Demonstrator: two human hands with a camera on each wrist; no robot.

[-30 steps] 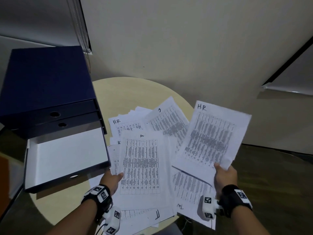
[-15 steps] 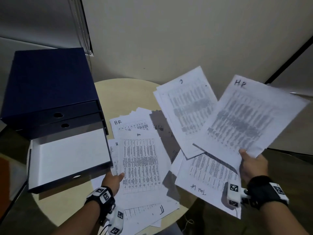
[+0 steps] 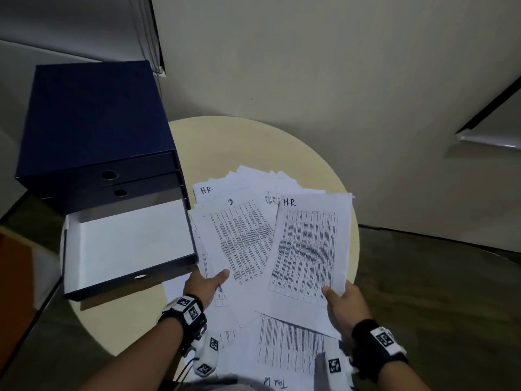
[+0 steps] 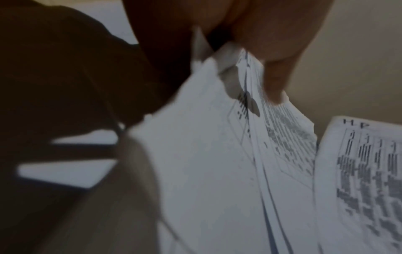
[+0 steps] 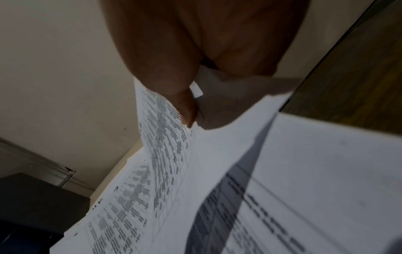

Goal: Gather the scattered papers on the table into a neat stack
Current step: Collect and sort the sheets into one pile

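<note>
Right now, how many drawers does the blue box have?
3. The top drawer and the middle drawer are closed, stacked in the box. The bottom drawer is pulled out beside the papers.

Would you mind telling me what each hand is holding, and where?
Right hand pinches HR sheet at its near corner; left hand holds another printed sheet by its near edge.

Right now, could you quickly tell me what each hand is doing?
Left hand: closed, pinching the sheaf of papers.
Right hand: closed, pinching the HR sheet.
</note>
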